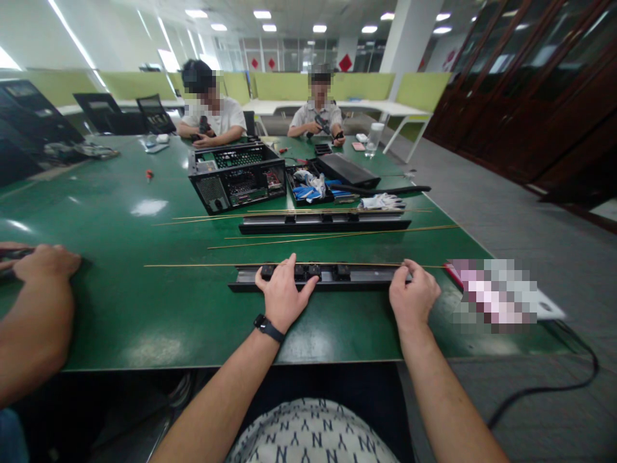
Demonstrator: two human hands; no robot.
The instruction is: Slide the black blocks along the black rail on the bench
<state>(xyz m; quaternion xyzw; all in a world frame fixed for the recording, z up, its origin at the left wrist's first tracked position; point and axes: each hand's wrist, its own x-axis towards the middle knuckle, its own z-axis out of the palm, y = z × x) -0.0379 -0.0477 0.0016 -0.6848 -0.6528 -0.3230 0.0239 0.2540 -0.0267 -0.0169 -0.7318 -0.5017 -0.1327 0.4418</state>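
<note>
A black rail [369, 287] with a grey inner channel lies lengthwise on the green table in front of me. Several small black blocks [342, 272] sit along it. My left hand [284, 289], with a dark watch on the wrist, rests over the blocks, thumb and fingers spread. A thin brass-coloured rod [193, 265] runs along the rail's far side and sticks out past both ends. At the rail's right end my right hand [414, 289] is closed, thumb and forefinger pinched on the rod. Part of the rail and blocks is hidden under my hands.
A second black rail [328, 225] with more thin rods [270, 242] lies beyond. Farther back are an open computer case [238, 177], a tray of gloves [308, 186] and a black box [347, 169]. A blurred-out object [501, 296] is at right. A co-worker's hand [48, 262] is at left; two people sit opposite.
</note>
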